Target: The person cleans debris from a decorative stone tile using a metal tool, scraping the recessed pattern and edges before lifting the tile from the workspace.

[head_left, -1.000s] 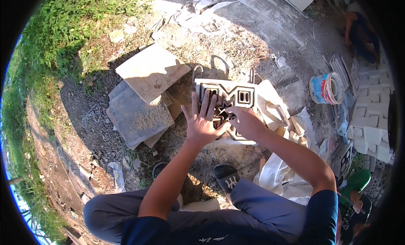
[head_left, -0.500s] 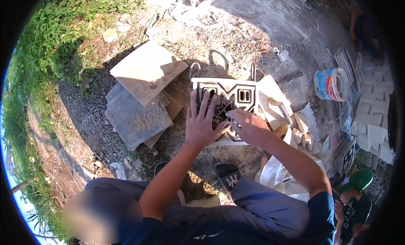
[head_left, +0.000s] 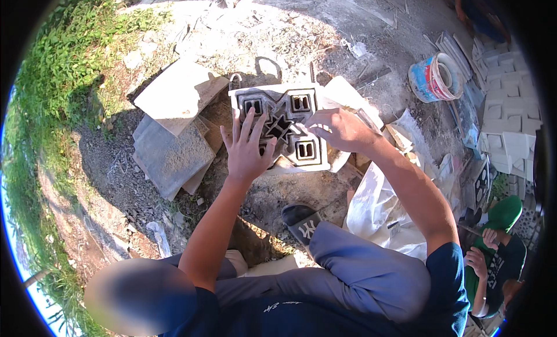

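Note:
A square mould-like block (head_left: 279,108) with a star-and-corner pattern of dark grooves and slots lies on the ground in front of me. My left hand (head_left: 248,148) rests over its left side, fingers spread and stretched out. At the block's right side, my right hand (head_left: 339,130) has its fingers bent and drawn together, their tips pointing in over the pattern. Whatever is between those fingertips, if anything, is too small to make out. Two metal loops (head_left: 235,79) stand at the block's far edge.
Stacked flat slabs (head_left: 174,154) lie to the left. Broken pieces and white plastic sheeting (head_left: 371,203) are at the right. Farther right are a blue-and-red bucket (head_left: 435,79) and piled pale patterned blocks (head_left: 510,111). Another person (head_left: 493,261) in a green cap sits at lower right.
My right hand has moved from the middle of the pattern to the block's right side. The left hand stays over the left part. The whole view has shifted, moving the scene left and up.

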`<move>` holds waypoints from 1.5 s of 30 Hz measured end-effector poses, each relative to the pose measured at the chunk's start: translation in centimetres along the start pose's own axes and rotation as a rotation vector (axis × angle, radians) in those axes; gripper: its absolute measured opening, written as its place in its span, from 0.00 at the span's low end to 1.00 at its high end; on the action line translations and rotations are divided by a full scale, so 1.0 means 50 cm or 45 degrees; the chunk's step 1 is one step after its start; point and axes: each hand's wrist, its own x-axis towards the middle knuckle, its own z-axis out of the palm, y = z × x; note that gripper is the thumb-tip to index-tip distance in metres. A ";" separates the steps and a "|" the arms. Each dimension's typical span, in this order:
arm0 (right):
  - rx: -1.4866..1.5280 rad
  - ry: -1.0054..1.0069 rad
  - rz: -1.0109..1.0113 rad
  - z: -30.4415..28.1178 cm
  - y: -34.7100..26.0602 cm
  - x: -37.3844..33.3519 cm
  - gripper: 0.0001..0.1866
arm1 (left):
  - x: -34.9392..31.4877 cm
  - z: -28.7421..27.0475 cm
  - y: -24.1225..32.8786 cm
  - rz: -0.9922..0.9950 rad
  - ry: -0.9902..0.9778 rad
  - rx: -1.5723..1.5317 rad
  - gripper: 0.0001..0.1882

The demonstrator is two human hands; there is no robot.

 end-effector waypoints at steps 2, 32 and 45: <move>0.075 0.118 0.200 -0.014 0.004 -0.044 0.13 | -0.011 -0.011 -0.005 0.106 -0.049 0.036 0.29; 0.309 0.494 0.913 0.072 0.087 -0.312 0.09 | -0.010 0.019 -0.002 0.161 0.340 -0.075 0.22; -0.232 0.708 0.800 0.066 0.144 -0.220 0.19 | -0.004 0.005 0.003 0.177 0.227 0.002 0.26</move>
